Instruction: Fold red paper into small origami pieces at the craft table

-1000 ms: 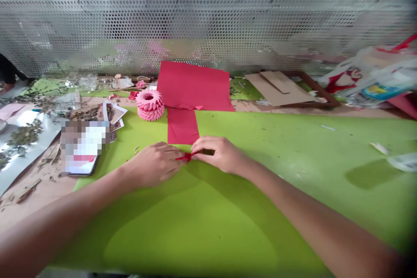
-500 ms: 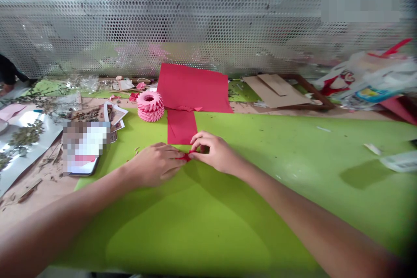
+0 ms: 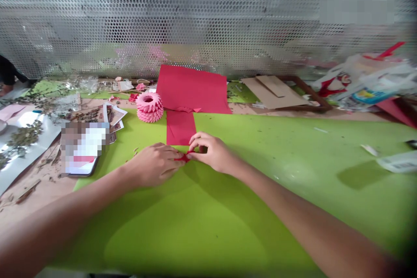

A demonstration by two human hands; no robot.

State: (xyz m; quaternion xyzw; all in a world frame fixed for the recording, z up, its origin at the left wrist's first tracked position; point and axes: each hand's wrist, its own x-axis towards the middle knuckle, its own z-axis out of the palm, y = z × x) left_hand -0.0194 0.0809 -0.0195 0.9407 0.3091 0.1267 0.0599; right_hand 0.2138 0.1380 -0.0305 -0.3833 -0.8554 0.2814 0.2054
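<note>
A small folded piece of red paper (image 3: pixel 185 157) lies on the green mat, between my two hands. My left hand (image 3: pixel 157 163) reaches in from the left, palm down, its fingertips closed on the paper's left end and covering part of it. At the other end, my right hand (image 3: pixel 213 153) pinches the paper between thumb and index finger. Just beyond the hands is a small red paper rectangle (image 3: pixel 180 128), touching a larger red sheet (image 3: pixel 193 89) behind it. To its left stands a pink ring-shaped piece (image 3: pixel 150 114) made of many folded paper points.
A phone (image 3: pixel 85 147) and several photos (image 3: pixel 114 115) lie left, near dried plant bits (image 3: pixel 26 134). Brown cardboard (image 3: pixel 275 93) and a wooden frame (image 3: pixel 312 91) sit at the back right, beside plastic bags (image 3: pixel 368 87). A perforated metal panel (image 3: pixel 195 21) rises behind the table.
Both hands stay on the red paper piece, almost still. The whole view has shifted very slightly, with no other visible movement.
</note>
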